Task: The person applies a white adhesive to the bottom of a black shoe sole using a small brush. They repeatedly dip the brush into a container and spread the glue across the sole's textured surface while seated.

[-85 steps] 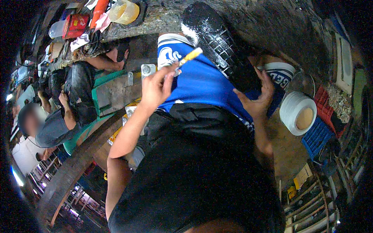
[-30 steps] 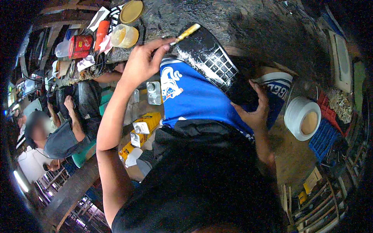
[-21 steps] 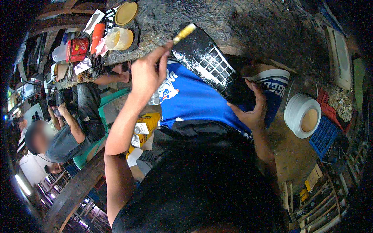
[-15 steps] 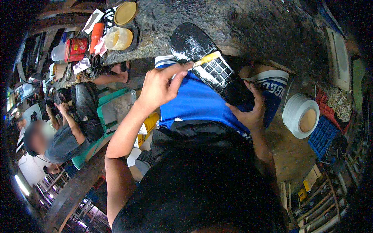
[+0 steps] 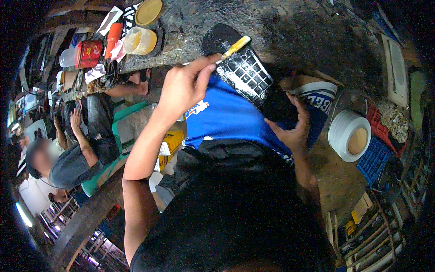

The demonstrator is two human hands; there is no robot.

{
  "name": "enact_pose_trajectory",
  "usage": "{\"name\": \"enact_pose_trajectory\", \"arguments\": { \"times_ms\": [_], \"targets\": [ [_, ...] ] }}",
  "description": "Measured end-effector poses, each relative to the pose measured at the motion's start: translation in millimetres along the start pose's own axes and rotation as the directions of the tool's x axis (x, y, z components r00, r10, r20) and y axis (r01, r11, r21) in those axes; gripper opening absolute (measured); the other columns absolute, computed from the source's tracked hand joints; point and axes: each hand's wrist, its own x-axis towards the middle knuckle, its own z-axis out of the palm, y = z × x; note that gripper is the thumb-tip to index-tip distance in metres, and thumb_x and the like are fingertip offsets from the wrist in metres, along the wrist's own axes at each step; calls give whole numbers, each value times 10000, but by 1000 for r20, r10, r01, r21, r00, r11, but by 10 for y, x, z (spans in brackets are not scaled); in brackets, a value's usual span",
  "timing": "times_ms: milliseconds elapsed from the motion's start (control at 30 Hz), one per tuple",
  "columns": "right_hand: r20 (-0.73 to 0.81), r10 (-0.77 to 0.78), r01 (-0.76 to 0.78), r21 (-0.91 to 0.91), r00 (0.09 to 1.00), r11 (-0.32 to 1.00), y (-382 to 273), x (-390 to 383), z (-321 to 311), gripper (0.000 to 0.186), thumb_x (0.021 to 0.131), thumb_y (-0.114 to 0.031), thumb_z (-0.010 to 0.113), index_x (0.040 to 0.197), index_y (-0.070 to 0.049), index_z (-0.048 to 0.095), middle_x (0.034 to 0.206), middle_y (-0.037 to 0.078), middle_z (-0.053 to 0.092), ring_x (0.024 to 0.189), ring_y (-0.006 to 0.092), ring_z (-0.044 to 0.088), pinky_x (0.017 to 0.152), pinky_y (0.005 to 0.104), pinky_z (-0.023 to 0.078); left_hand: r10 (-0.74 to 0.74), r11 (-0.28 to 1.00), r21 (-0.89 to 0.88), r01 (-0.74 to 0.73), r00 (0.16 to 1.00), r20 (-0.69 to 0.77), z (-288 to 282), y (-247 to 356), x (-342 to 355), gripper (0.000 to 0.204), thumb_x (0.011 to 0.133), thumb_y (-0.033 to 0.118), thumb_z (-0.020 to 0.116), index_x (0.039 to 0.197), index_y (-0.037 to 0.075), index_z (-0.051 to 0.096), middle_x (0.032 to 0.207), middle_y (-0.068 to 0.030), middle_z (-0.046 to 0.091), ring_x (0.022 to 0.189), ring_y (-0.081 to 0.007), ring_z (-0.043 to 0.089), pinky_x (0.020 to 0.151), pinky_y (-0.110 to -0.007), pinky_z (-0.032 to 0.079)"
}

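In my right hand [image 5: 293, 127] I grip the near end of a black shoe sole [image 5: 249, 78], fingers and thumb round its edges. The sole slants over my lap, its rounded end pointing up and away to the left. A raised grid covers its middle, smeared with a wet, whitish shine. My left hand [image 5: 186, 88] pinches the thin handle of a small brush [image 5: 236, 47]. Yellowish, glue-like stuff coats the brush head, which lies over the sole just beyond the grid. Whether the bristles touch the surface I cannot tell.
On the dark bench [image 5: 290, 27] at the far left stand an open tub of yellowish stuff [image 5: 141, 41], a round lid [image 5: 147, 12] and a red can [image 5: 89, 53]. A white roll [image 5: 349, 136] and blue crate [image 5: 376, 158] lie right. A co-worker [image 5: 74, 161] sits left.
The brush has moved from the grid's upper edge toward the sole's rounded end. The sole has tilted slightly, and the shine shows more on the grid. My right hand keeps its grip.
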Motion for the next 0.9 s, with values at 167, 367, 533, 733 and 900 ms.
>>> {"name": "enact_pose_trajectory", "arguments": {
  "times_ms": [167, 367, 533, 733, 900],
  "targets": [
    [-54, -45, 46, 12, 998, 999, 10, 18, -2, 853, 655, -230, 949, 1382, -45, 543, 1355, 182, 606, 1258, 340, 577, 1091, 443, 439, -64, 995, 57, 87, 943, -325, -76, -231, 126, 239, 984, 176, 598, 1176, 149, 737, 766, -191, 692, 665, -321, 711, 587, -412, 536],
    [-27, -60, 60, -13, 998, 998, -5, 34, -1, 926, 661, -149, 943, 1422, 15, 442, 1378, 214, 586, 1283, 315, 569, 1117, 426, 410, 133, 986, 136, -97, 951, -278, -226, -441, 200, 232, 967, 183, 621, 1168, 173, 737, 706, -152, 675, 618, -302, 688, 554, -408, 513],
    [34, -37, 41, -109, 999, 993, -24, 34, -42, 961, 654, -163, 952, 1432, 11, 414, 1378, 211, 587, 1283, 312, 570, 1113, 425, 413, 215, 965, 180, -190, 968, -133, -182, -428, 140, 269, 956, 180, 625, 1203, 210, 728, 808, -138, 712, 681, -341, 691, 618, -428, 554],
    [-15, -107, 105, -76, 994, 992, 3, 23, -13, 968, 649, -174, 956, 1429, 6, 412, 1388, 211, 583, 1275, 308, 575, 1109, 422, 417, 272, 959, 32, -280, 948, 163, -278, -403, -118, 255, 938, 141, 641, 1166, 181, 749, 939, -110, 745, 769, -321, 717, 704, -393, 578],
    [-31, -107, 105, -73, 994, 992, 47, 17, 10, 958, 657, -183, 953, 1426, 6, 413, 1377, 215, 592, 1283, 317, 571, 1110, 424, 417, 133, 990, -42, -134, 991, -26, -325, -406, 37, 234, 964, 134, 615, 1158, 124, 744, 1035, -124, 748, 863, -301, 742, 746, -352, 582]
  ]
}}
